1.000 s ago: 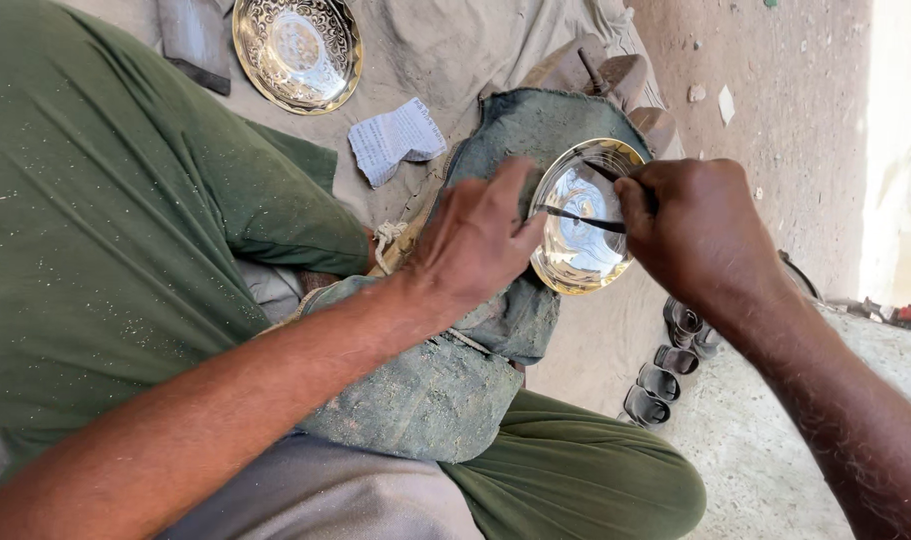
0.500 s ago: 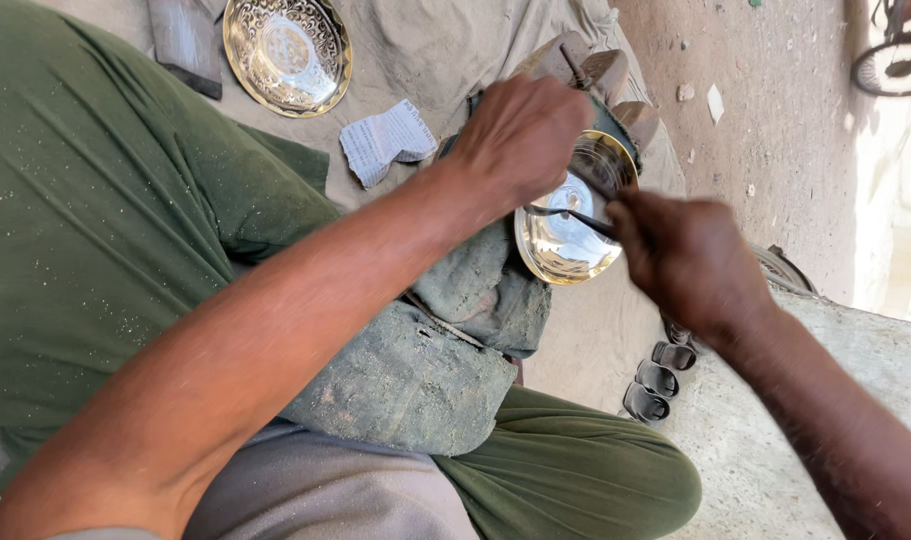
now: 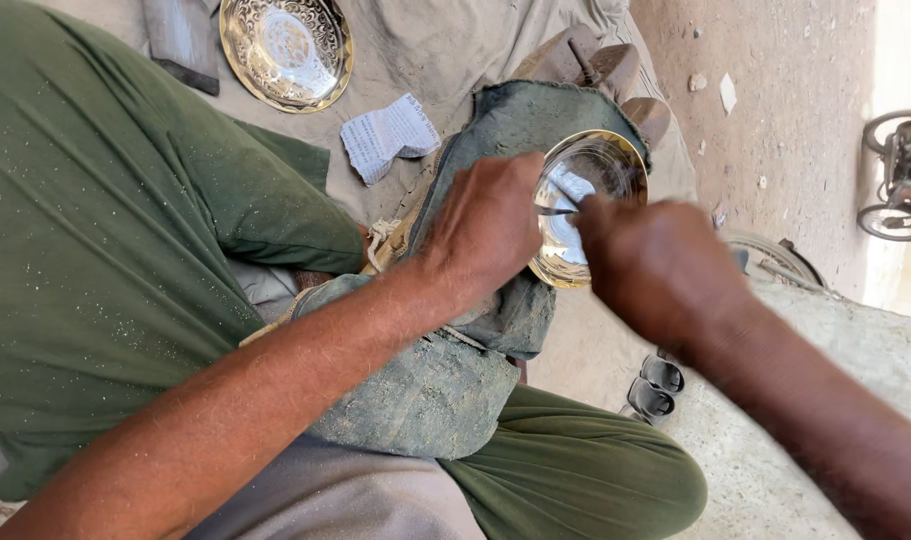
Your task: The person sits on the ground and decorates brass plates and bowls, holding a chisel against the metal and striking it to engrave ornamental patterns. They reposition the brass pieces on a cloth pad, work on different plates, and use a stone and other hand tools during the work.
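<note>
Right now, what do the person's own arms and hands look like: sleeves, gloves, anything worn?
Both arms are bare from the frame edge down, with no sleeve showing. The left hand and right hand wear no gloves, and no ring, watch or band shows. The left forearm is hairy and sinewy. The right hand is blurred, so its fine detail cannot be told.

Bare sandy ground (image 3: 775, 110) lies open to the right of the brass bowl (image 3: 587, 170) — but its near side is crowded by both hands, wooden blocks (image 3: 595, 65) stand just behind it, and the dusty cloth pad (image 3: 445, 390) fills the lap.
</note>
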Action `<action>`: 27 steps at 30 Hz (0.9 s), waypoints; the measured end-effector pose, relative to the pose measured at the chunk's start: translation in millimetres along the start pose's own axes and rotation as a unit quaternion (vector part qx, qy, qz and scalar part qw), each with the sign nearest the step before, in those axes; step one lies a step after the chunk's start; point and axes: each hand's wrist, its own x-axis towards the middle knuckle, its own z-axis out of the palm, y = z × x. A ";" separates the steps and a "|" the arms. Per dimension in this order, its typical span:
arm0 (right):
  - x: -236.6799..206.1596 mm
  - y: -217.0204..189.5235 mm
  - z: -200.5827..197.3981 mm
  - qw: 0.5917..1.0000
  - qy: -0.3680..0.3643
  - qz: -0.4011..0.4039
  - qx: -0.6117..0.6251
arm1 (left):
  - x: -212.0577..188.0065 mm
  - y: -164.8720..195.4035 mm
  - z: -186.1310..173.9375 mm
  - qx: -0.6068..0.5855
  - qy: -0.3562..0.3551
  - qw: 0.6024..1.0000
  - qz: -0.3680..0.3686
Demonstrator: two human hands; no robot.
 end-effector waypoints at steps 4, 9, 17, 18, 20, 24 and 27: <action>-18.5 -4.6 4.1 0.961 -0.068 -0.154 -0.219 | 36.3 8.9 -9.8 0.103 -0.123 0.987 -0.005; -16.9 24.5 9.2 0.997 -0.012 0.039 0.065 | 48.2 9.6 -1.3 0.130 0.058 0.976 0.167; -22.1 43.3 23.9 0.951 0.157 0.117 0.239 | -7.9 9.8 5.3 0.017 -0.115 0.988 -0.099; -23.1 42.5 24.4 0.949 0.157 0.126 0.244 | -1.2 9.5 7.7 0.026 -0.096 0.992 -0.077; -24.4 39.8 24.2 0.939 0.156 0.156 0.263 | 20.4 2.7 10.6 0.070 -0.058 0.996 -0.003; -21.7 30.8 22.5 0.921 0.145 0.210 0.293 | 72.9 -8.6 16.8 0.134 0.019 0.979 0.155; -15.3 35.1 16.0 0.914 0.120 0.243 0.303 | 67.9 -8.5 9.6 0.101 0.080 0.969 0.213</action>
